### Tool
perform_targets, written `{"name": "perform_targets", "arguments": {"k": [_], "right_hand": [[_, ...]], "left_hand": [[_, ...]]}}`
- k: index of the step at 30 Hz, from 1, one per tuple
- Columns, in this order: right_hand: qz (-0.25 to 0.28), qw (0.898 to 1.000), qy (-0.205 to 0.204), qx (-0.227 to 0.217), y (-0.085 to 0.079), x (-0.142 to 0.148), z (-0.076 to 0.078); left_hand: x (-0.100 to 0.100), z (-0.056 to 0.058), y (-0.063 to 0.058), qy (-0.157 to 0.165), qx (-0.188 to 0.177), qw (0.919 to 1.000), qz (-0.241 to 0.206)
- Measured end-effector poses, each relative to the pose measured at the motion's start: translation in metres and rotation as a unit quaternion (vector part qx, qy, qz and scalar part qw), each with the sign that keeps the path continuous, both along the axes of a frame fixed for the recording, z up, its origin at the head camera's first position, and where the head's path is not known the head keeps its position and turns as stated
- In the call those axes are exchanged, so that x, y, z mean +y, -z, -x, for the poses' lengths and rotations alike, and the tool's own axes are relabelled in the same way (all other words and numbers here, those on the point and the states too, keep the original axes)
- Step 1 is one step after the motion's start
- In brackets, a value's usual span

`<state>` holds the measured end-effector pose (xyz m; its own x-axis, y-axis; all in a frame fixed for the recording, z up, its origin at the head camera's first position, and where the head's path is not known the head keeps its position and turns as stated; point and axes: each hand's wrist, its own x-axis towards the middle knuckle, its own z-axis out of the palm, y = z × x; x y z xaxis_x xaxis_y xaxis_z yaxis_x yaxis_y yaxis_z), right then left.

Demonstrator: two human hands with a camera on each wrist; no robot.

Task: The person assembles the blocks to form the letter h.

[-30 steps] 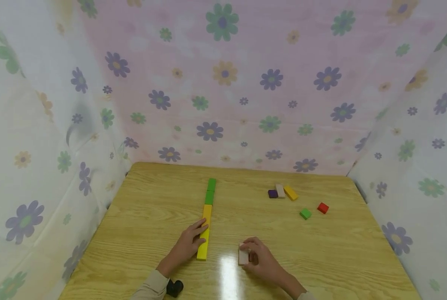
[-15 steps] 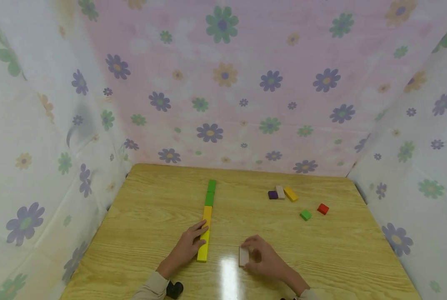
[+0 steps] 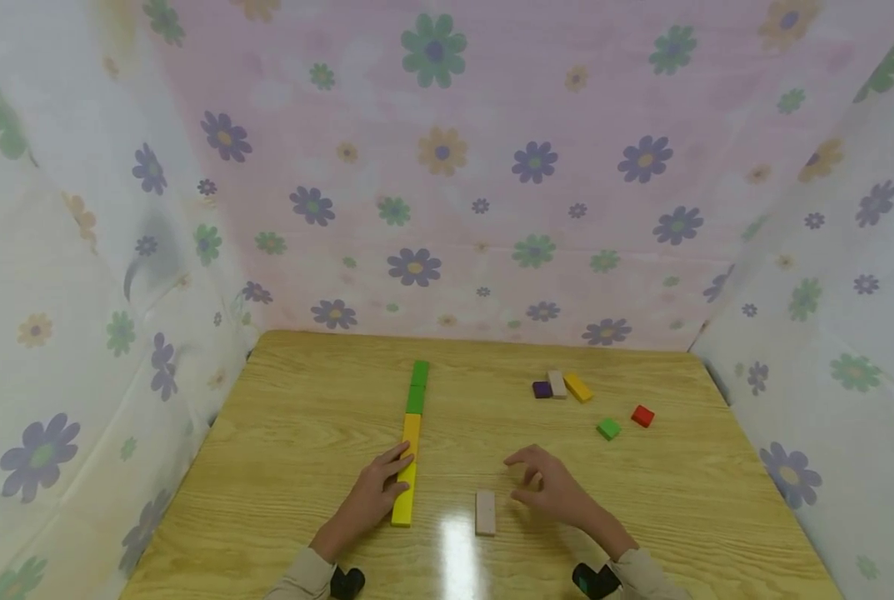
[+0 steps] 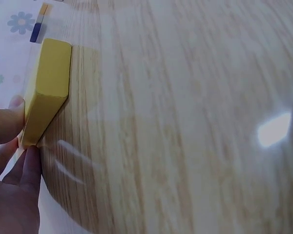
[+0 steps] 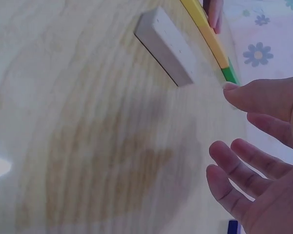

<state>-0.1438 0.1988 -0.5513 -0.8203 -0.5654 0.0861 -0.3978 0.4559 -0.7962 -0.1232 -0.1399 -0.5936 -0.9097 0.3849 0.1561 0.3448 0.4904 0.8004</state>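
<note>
A person's left grip (image 3: 373, 490) rests, fingers extended, on a row of green and yellow blocks (image 3: 412, 427) along the counter (image 3: 304, 408), while the right grip (image 3: 555, 487), loosely parted and holding nothing, hangs at 2 o'clock of a plain wooden block (image 3: 486, 512). Arranging pieces appears the step in hand; the next move seems to call for pinching one, perhaps the purple block (image 3: 541, 389) at the right grip's 12 o'clock or red block (image 3: 643, 416) at 2.

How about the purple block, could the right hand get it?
Probably yes: the right hand is empty, and nothing stands between it and the purple block. The pale block close beside that might get in the way a bit.
</note>
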Motion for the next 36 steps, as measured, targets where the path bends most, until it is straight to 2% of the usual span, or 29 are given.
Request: {"name": "perform_targets", "arguments": {"k": [4, 9, 15, 22, 26, 33, 36], "right_hand": [[-0.013, 1.000, 0.010, 0.004, -0.008, 0.006, 0.008], [-0.024, 0.999, 0.025, 0.020, -0.016, 0.012, 0.019], [-0.038, 0.998, 0.037, 0.041, -0.020, 0.019, 0.033], [-0.062, 0.995, 0.060, 0.046, -0.022, 0.028, 0.048], [-0.055, 0.995, 0.065, 0.052, -0.025, 0.033, 0.057], [-0.048, 0.990, 0.078, 0.108, -0.027, 0.042, 0.075], [-0.055, 0.988, 0.082, 0.114, -0.031, 0.046, 0.081]], "left_hand": [[-0.001, 0.000, 0.001, -0.007, -0.014, 0.9999, 0.003], [-0.001, 0.000, -0.001, -0.007, -0.014, 0.9999, 0.001], [-0.002, 0.001, 0.000, -0.001, -0.016, 0.9999, -0.003], [-0.003, 0.003, 0.001, 0.004, -0.010, 0.9999, -0.010], [-0.004, 0.003, 0.002, 0.004, -0.007, 0.9999, -0.008], [-0.003, 0.003, 0.001, 0.007, -0.017, 0.9998, -0.011], [-0.003, 0.003, 0.002, 0.008, -0.020, 0.9997, -0.014]]}}
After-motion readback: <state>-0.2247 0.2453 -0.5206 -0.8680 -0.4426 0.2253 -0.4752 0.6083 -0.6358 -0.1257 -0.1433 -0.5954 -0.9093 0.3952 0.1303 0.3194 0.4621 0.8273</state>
